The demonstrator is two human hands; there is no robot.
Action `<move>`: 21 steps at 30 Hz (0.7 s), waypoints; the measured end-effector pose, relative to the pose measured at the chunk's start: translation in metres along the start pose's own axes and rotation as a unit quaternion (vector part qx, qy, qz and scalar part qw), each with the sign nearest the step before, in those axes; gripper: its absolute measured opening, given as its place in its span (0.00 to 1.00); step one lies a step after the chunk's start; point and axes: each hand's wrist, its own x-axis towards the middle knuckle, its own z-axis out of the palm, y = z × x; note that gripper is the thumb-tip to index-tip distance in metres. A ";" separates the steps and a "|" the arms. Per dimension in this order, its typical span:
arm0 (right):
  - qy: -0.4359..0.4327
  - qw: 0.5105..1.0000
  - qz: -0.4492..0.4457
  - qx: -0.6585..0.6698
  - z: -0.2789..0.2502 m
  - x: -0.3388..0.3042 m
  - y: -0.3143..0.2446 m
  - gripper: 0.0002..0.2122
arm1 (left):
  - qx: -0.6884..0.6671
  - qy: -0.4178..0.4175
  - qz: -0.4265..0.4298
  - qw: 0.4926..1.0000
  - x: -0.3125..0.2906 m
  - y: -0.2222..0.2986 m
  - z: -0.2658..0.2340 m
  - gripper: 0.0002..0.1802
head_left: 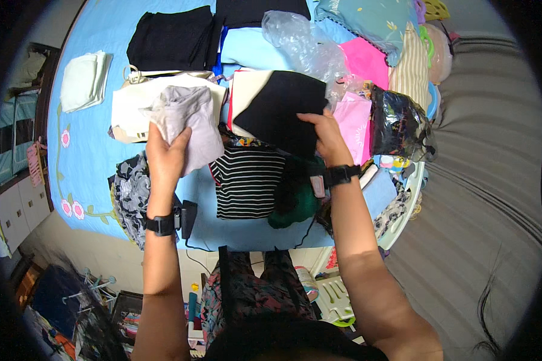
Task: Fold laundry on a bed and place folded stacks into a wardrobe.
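Note:
My left hand (166, 155) is closed on a pale grey-lilac folded cloth (200, 129), thumb on top and the other fingers partly hidden. This cloth hangs over a white folded garment (126, 108) on the bed. My right hand (329, 138) grips the right edge of a black folded garment (283, 108), its thumb lying across the top; the fingers beneath are mostly hidden. Cream fabric with a red edge (242, 90) shows at the garment's left. Nearer me lie a black-and-white striped garment (250, 183) and a dark green cloth (295, 195).
Black folded clothes (170, 39) and a clear plastic bag (307, 45) lie farther back. White folded cloths (84, 81) are at the left. On the right are pink packets (352, 123), a shiny black bag (397, 120) and a grey sofa (488, 150). A patterned garment (132, 186) sits beside my left wrist.

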 end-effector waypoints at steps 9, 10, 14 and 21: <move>-0.022 0.991 -0.018 -0.131 -0.028 0.075 0.056 0.26 | -0.265 -0.176 -0.116 0.941 0.025 0.029 0.058 0.27; -0.036 0.993 -0.038 -0.110 -0.032 0.075 0.057 0.26 | -0.292 -0.210 -0.115 0.926 0.031 0.026 0.073 0.27; -0.058 0.994 -0.069 -0.056 -0.024 0.068 0.059 0.22 | -0.101 -0.238 -0.081 0.962 0.052 -0.032 0.137 0.31; 0.055 0.945 -0.239 -0.218 -0.035 0.041 0.058 0.24 | 0.224 -0.014 0.152 0.962 0.017 0.000 0.168 0.38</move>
